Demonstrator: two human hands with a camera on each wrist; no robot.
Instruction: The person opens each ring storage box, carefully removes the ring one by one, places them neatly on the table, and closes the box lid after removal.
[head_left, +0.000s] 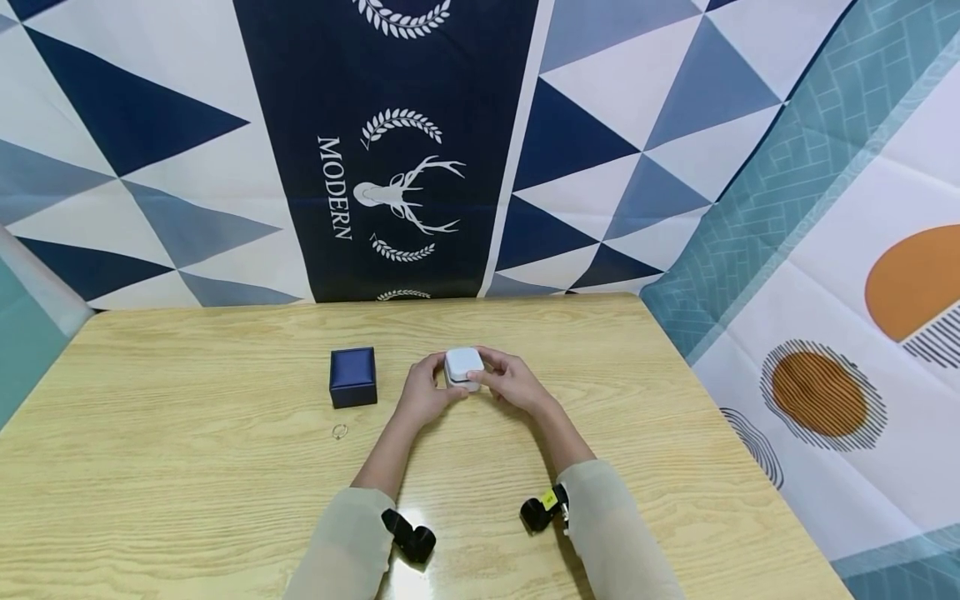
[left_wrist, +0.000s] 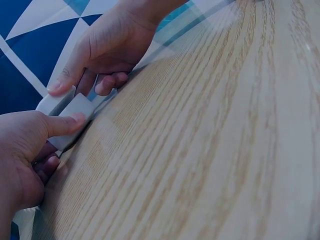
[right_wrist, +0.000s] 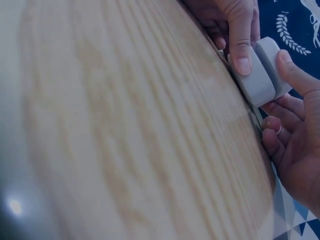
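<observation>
Both hands hold a small white box (head_left: 464, 361) with rounded corners, low over the back middle of the table. A dark gap runs between its lid (right_wrist: 269, 49) and its base (right_wrist: 256, 82). My left hand (head_left: 424, 393) grips the base, its thumb on the front face. From the other side my right hand (head_left: 516, 385) pinches the lid, thumb at the lid's front edge. The inside of the box is hidden. To the left stands a dark blue square box (head_left: 353, 375), lid down. In front of it lies a thin silver-coloured ring (head_left: 340, 431).
The light wood-grain table (head_left: 187, 467) ends at the back against a blue and white patterned cloth (head_left: 585, 133). Another patterned cloth (head_left: 847, 300) hangs along the right side. Black wrist cameras are strapped over both sleeves.
</observation>
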